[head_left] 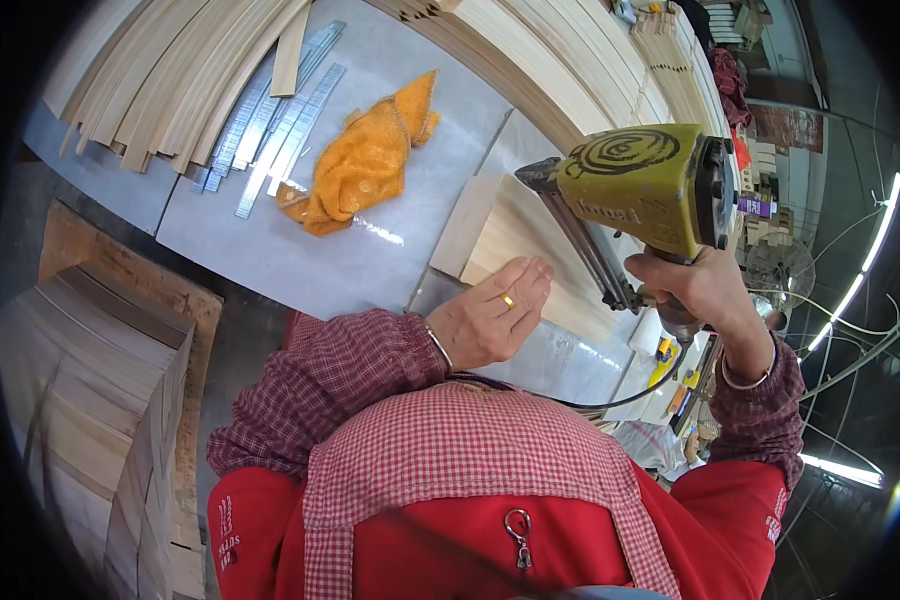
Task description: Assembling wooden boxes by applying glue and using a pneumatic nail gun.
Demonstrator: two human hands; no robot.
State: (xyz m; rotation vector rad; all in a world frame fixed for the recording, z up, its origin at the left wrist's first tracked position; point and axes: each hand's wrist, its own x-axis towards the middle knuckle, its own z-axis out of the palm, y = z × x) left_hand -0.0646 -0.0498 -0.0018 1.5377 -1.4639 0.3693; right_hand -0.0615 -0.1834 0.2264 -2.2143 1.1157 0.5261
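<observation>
My right hand is wrapped round the handle of a yellow-green pneumatic nail gun, raised to the right. Its dark nose points left, over a pale wooden box or frame on the table. Black spiral-like marks cover the top of the tool. At the near side of the wood lies my left hand, a gold ring on one finger, its fingers stretched out and together against the piece. Nothing shows in its grasp. An orange cloth is crumpled to the left of the wood.
Silver fastener strips lie beside a pile of thin wooden slats at the far left. Stacked long boards line the far side. A dark hose runs near my waist. More wooden panels are stacked at lower left.
</observation>
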